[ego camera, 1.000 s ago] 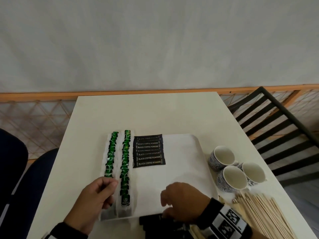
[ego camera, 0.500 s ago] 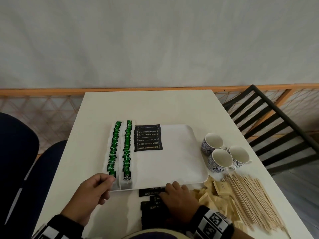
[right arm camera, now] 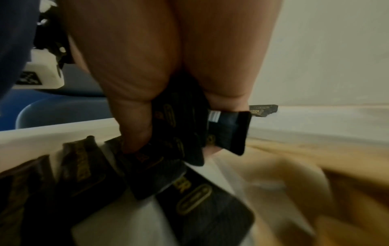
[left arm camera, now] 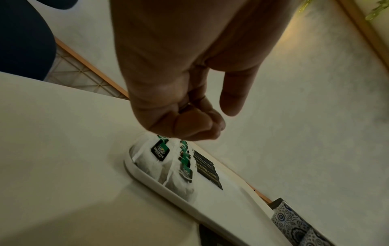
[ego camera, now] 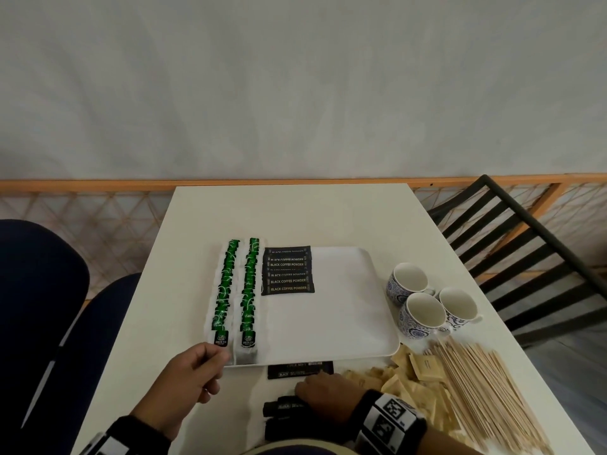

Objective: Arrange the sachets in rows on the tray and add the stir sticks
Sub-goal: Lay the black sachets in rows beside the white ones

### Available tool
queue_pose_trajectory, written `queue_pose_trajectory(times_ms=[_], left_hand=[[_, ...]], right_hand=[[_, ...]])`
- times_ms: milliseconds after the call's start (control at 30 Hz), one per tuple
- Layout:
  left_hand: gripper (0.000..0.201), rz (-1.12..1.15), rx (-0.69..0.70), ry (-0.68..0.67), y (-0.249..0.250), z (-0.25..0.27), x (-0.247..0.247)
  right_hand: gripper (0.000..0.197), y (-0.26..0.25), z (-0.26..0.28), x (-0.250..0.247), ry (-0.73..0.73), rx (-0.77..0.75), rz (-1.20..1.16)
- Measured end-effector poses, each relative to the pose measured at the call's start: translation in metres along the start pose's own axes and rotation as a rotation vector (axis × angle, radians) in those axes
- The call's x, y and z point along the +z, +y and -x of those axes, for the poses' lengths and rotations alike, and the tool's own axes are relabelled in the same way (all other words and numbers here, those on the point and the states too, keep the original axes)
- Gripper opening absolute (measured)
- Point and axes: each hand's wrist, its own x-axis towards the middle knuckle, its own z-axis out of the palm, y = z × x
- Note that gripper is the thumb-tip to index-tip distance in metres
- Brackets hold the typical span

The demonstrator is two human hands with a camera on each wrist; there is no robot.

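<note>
A white tray (ego camera: 377,353) holds two rows of green tea bags (ego camera: 238,290) on its left and a short row of black coffee sachets (ego camera: 288,272) beside them. In front of the tray lie loose black sachets (ego camera: 300,369). My right hand (ego camera: 325,392) is down on that pile and grips a few black sachets (right arm camera: 227,131) in its curled fingers. My left hand (ego camera: 200,369) hovers at the tray's front left corner (left arm camera: 147,181), fingers curled into the palm, holding nothing. Wooden stir sticks (ego camera: 486,389) lie in a heap at the right.
Brown sugar sachets (ego camera: 414,379) are scattered between the black pile and the sticks. Three patterned cups (ego camera: 423,303) stand right of the tray. A black slatted chair (ego camera: 525,257) is beyond the table's right edge, blue seats (ego camera: 49,290) to its left.
My right hand has drawn back from the tray's front edge to the black sachet pile and closed on some. The left hand has stayed at the tray's corner.
</note>
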Motion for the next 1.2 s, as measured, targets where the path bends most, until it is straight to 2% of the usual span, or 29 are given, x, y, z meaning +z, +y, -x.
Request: queue_pose_trajectory(times_ms=[100, 300, 333, 400, 433, 500, 567, 667, 733, 833, 900, 1000, 1100, 1133, 1200], left_hand=[[0.018, -0.026, -0.015, -0.036, -0.003, -0.004, 0.001], [0.019, 0.031, -0.022, -0.174, 0.004, -0.017, 0.007], [0.032, 0.063, -0.019, -0.220, 0.007, -0.020, 0.008], [0.076, 0.120, -0.030, -0.332, 0.010, -0.031, 0.013], [0.090, 0.174, -0.044, -0.392, 0.013, -0.036, 0.017], [0.098, 0.329, -0.078, -0.494, 0.022, -0.044, 0.029], [0.095, 0.501, -0.142, -0.532, 0.034, -0.049, 0.038], [0.066, 0.632, -0.217, -0.499, 0.050, -0.057, 0.048], [0.049, 0.650, -0.205, -0.439, 0.055, -0.065, 0.049], [0.035, 0.684, -0.178, -0.447, 0.058, -0.073, 0.049], [0.031, 0.679, -0.185, -0.419, 0.057, -0.077, 0.049], [0.036, 0.650, -0.196, -0.349, 0.051, -0.084, 0.048], [0.040, 0.600, -0.177, -0.309, 0.048, -0.089, 0.045], [0.040, 0.593, -0.171, -0.297, 0.047, -0.090, 0.044], [0.039, 0.582, -0.164, -0.272, 0.046, -0.091, 0.043]], right_hand=[[0.031, -0.001, -0.001, -0.012, 0.023, -0.005, -0.074], [0.029, -0.002, 0.009, -0.052, 0.207, -0.071, -0.340], [0.027, -0.001, 0.009, -0.061, 0.238, -0.064, -0.396], [0.026, -0.001, 0.006, -0.081, 0.278, -0.048, -0.511], [0.028, -0.001, 0.005, -0.092, 0.291, -0.048, -0.574], [0.032, -0.002, -0.002, -0.109, 0.311, -0.082, -0.663], [0.032, -0.003, -0.014, -0.117, 0.345, -0.123, -0.669], [0.035, -0.001, -0.037, -0.118, 0.407, -0.079, -0.713], [0.029, -0.001, -0.048, -0.116, 0.465, -0.106, -0.758], [0.029, -0.001, -0.058, -0.113, 0.565, -0.126, -0.629], [0.025, 0.002, -0.060, -0.114, 0.565, -0.149, -0.639], [0.018, 0.011, -0.066, -0.115, 0.479, -0.151, -0.771], [0.036, 0.017, -0.069, -0.112, 0.483, -0.080, -0.819], [0.036, 0.017, -0.070, -0.112, 0.492, -0.069, -0.810], [0.024, 0.017, -0.071, -0.113, 0.505, -0.061, -0.750]])
